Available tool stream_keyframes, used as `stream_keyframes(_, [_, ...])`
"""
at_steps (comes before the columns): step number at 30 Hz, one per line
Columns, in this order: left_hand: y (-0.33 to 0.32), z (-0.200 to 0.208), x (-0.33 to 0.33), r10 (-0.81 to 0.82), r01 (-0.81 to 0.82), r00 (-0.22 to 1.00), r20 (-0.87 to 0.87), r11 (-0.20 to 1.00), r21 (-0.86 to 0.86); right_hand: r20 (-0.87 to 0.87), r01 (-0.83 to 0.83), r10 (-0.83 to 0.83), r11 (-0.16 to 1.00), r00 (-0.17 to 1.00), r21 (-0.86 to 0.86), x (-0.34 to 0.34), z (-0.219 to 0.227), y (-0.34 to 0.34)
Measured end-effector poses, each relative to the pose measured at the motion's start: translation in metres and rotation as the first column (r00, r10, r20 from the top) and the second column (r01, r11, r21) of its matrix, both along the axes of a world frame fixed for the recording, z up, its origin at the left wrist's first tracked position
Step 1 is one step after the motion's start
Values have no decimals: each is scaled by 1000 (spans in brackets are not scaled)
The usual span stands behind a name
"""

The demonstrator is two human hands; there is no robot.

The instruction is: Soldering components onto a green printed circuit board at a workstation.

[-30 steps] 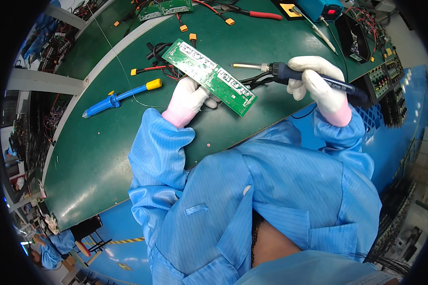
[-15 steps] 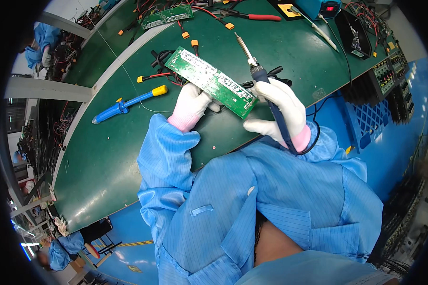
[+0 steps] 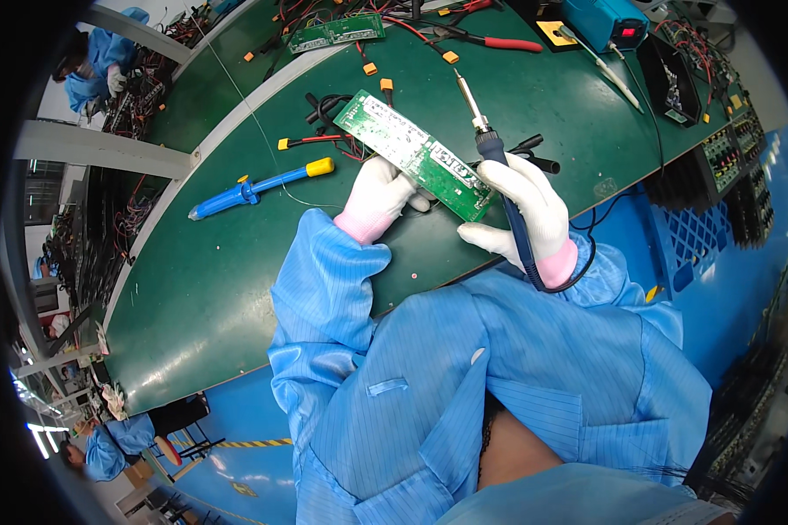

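Note:
A long green circuit board (image 3: 442,166), with white patches and small parts on its face, is held tilted above the bench. My white-gloved left hand (image 3: 383,194) grips its lower left edge, fingers partly hidden beneath it. My right hand (image 3: 530,206), gloved too, is closed round the dark blue handle of a soldering iron (image 3: 490,147). The iron's metal tip points up and away, beyond the board and not touching it. That hand's fingers are close to the board's right end; contact cannot be told. A thin wire (image 3: 322,206) runs toward my left hand.
On the green bench (image 3: 236,306) lie a blue desoldering pump (image 3: 261,189), red-handled pliers (image 3: 510,44), another circuit board (image 3: 337,33) and cables with yellow connectors (image 3: 284,143). A blue soldering station (image 3: 606,22) and black tray (image 3: 668,79) stand far right. People in blue are at left.
The whole view has turned slightly, moving the scene rightward in the picture. Both hands keep their holds on the circuit board and the soldering iron, which stands a touch more upright.

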State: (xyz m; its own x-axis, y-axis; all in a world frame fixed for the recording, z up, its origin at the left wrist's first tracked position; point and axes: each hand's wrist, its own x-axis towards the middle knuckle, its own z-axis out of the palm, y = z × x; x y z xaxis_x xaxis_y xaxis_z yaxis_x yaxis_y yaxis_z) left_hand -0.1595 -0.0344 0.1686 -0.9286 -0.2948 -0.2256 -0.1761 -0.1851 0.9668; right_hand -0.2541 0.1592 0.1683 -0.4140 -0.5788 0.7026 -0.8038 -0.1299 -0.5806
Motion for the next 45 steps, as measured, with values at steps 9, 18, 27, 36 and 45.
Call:
stream_keyframes(9, [-4, 0, 6, -24, 25, 1000, 10, 998, -51, -26, 38, -37, 999, 999, 16, -5, 12, 1])
stream_keyframes(18, [6, 24, 16, 329, -330, 944, -30, 930, -165, -30, 96, -95, 995, 995, 35, -26, 12, -2])
stream_keyframes(27, [10, 20, 5, 565, -660, 743, -359, 529, -534, 82, 114, -119, 991, 989, 63, -32, 13, -6])
stream_keyframes(36, [24, 15, -8, 374, -336, 897, -236, 230, -913, 35, 122, -122, 993, 992, -3, -28, 5, -7])
stream_keyframes(45, [13, 19, -15, 388, -316, 920, 58, 822, -474, -82, 152, -150, 988, 985, 16, -3, 1, -9])
